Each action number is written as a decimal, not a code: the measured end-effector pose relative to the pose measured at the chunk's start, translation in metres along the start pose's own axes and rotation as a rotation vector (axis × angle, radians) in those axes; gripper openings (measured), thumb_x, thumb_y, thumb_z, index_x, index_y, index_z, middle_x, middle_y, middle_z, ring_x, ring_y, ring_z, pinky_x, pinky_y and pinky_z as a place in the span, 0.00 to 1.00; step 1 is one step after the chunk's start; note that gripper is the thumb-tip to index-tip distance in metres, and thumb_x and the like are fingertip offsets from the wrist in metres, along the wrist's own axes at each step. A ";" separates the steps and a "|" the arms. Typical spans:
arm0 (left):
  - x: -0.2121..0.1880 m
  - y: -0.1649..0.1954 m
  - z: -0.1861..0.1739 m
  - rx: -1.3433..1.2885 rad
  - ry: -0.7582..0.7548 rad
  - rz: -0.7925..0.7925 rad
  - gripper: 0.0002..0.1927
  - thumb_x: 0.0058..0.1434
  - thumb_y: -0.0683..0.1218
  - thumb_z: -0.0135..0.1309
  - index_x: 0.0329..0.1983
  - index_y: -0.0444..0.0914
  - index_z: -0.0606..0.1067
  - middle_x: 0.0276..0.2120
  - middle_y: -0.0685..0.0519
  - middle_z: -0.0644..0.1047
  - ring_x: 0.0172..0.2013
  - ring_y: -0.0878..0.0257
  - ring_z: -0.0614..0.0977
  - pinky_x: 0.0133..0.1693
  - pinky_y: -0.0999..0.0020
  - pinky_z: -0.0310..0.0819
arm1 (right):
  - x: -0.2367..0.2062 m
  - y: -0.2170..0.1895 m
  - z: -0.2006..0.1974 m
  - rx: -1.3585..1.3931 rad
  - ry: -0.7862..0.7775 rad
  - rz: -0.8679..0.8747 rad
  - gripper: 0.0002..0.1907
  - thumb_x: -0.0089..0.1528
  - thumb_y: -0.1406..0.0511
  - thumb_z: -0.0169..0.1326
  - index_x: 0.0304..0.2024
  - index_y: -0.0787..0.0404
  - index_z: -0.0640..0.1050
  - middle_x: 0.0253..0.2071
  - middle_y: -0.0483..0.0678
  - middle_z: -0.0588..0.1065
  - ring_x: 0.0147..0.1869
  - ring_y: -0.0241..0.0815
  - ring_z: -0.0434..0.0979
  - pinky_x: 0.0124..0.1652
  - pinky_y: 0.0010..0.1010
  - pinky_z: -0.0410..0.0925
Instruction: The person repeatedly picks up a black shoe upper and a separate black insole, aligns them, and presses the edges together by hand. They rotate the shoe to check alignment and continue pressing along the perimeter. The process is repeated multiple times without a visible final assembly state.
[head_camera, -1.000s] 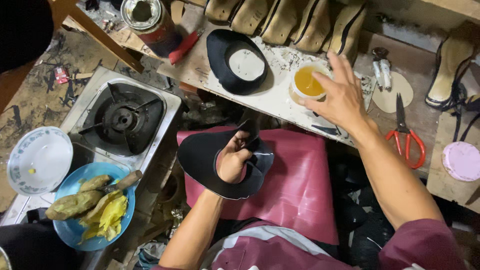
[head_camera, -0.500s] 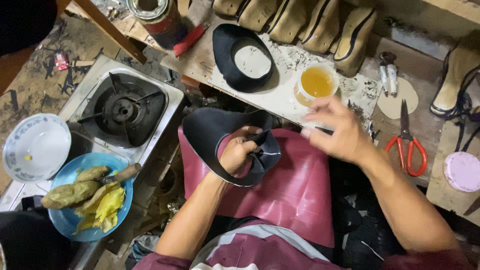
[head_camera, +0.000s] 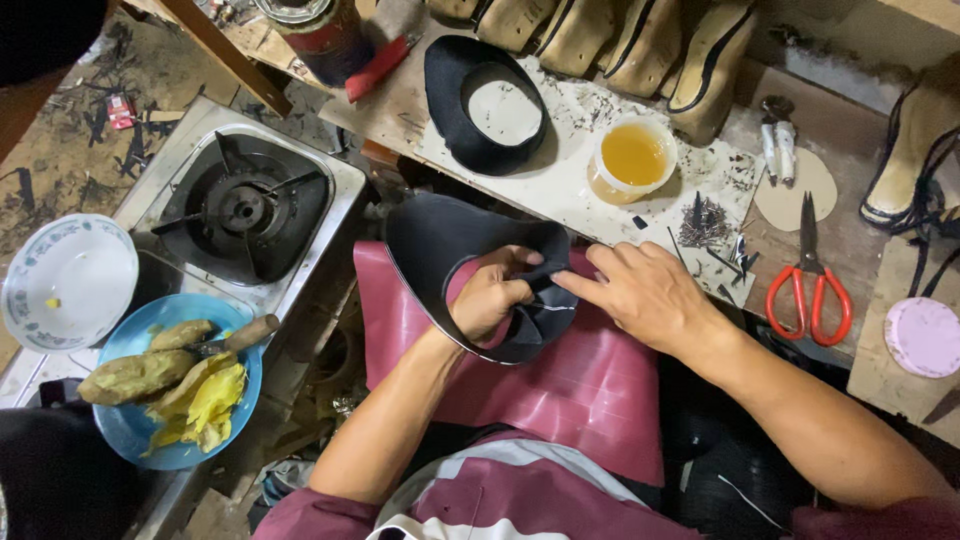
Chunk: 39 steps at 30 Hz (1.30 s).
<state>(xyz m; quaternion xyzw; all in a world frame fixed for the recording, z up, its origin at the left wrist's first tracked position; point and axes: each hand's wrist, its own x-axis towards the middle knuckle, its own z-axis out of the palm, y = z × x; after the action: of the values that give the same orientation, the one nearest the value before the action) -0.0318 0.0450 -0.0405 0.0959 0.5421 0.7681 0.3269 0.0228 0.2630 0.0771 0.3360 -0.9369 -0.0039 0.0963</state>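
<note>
My left hand (head_camera: 492, 294) grips a black curved shoe upper (head_camera: 432, 245) over a maroon apron (head_camera: 590, 395) on my lap, fingers curled inside its opening. My right hand (head_camera: 645, 292) rests against the upper's right edge, its fingertips pinching the black material. Just beyond it on the workbench stands a white cup of yellow glue (head_camera: 632, 158), and a pile of small nails (head_camera: 706, 222) lies near my right hand.
A second black upper with a pale insole (head_camera: 492, 108) lies on the bench (head_camera: 560, 180). Red-handled scissors (head_camera: 808, 290), pliers (head_camera: 778, 150), a pink lid (head_camera: 922, 336) and several shoe lasts (head_camera: 640, 45) sit around it. Left: a gas stove (head_camera: 240, 210), white bowl (head_camera: 68, 280), blue plate of food (head_camera: 135, 415).
My right hand has come back from the glue cup on the bench down to the upper's edge. The left hand has kept its hold on the upper, which has turned slightly.
</note>
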 end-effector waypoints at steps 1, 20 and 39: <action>-0.002 0.001 0.001 0.012 -0.009 -0.006 0.28 0.48 0.36 0.48 0.56 0.27 0.69 0.42 0.48 0.76 0.42 0.61 0.77 0.44 0.72 0.71 | -0.001 -0.001 0.005 0.011 -0.039 0.024 0.24 0.53 0.67 0.55 0.52 0.43 0.81 0.38 0.46 0.73 0.42 0.47 0.75 0.40 0.39 0.69; -0.003 -0.007 -0.008 0.313 -0.023 0.163 0.27 0.52 0.38 0.51 0.58 0.30 0.72 0.48 0.43 0.78 0.49 0.56 0.78 0.52 0.64 0.72 | -0.013 0.006 0.019 0.384 -0.119 0.088 0.26 0.51 0.69 0.57 0.53 0.46 0.80 0.35 0.46 0.74 0.33 0.50 0.77 0.34 0.40 0.72; -0.014 -0.017 -0.026 0.089 0.009 0.166 0.14 0.64 0.40 0.47 0.52 0.33 0.74 0.41 0.56 0.75 0.43 0.66 0.73 0.48 0.67 0.71 | -0.014 0.057 0.021 0.343 0.198 0.442 0.15 0.63 0.63 0.60 0.51 0.61 0.83 0.48 0.52 0.78 0.49 0.49 0.79 0.48 0.37 0.72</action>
<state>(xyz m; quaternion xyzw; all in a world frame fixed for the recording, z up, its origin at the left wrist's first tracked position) -0.0275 0.0198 -0.0627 0.1515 0.5673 0.7681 0.2554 -0.0060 0.3151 0.0583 0.1337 -0.9605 0.2081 0.1275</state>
